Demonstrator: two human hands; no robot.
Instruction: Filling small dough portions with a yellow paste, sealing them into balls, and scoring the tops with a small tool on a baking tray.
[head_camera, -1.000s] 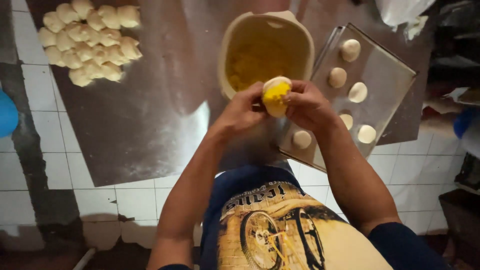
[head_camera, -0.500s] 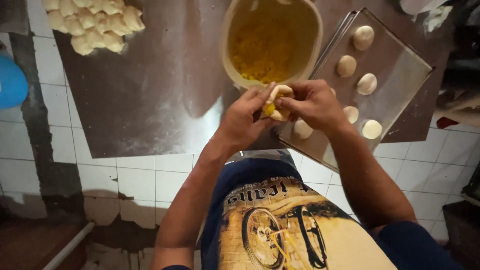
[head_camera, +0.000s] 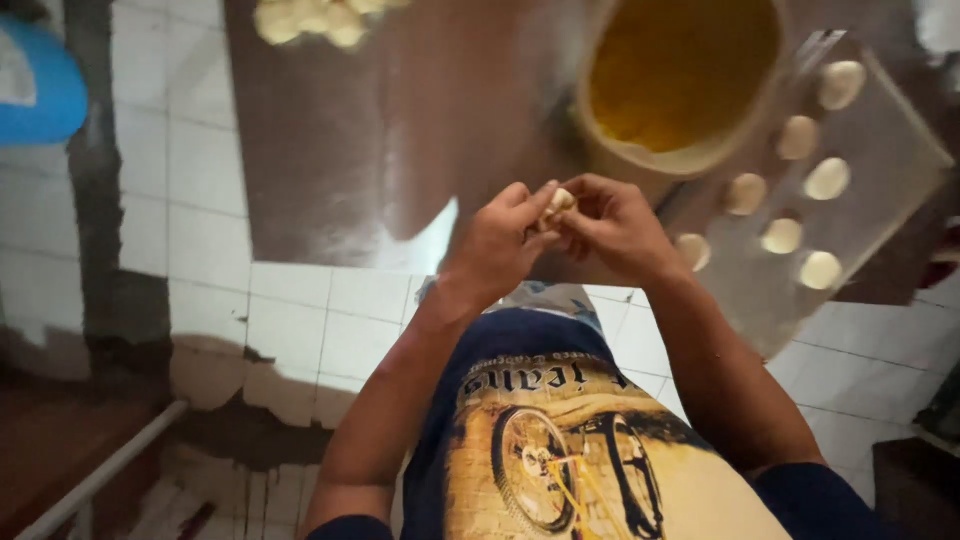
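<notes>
Seven pale round dough balls (head_camera: 782, 236) are lying on one flat metal baking tray (head_camera: 880, 215). One cream plastic tub of yellow filling (head_camera: 680, 75) is standing beyond the grips.

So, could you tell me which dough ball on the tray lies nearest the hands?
The dough ball at the tray's near-left end, beside the right hand; the other six sit farther along.

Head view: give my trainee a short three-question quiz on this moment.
1. True or false: both hands pinch one dough piece.
2. How many dough balls lie on the metal tray? A) three B) six C) ten
3. What colour is the filling in the bucket?

Key: 1 true: left hand and right hand meet on it. 2 B. 3 yellow.
</notes>
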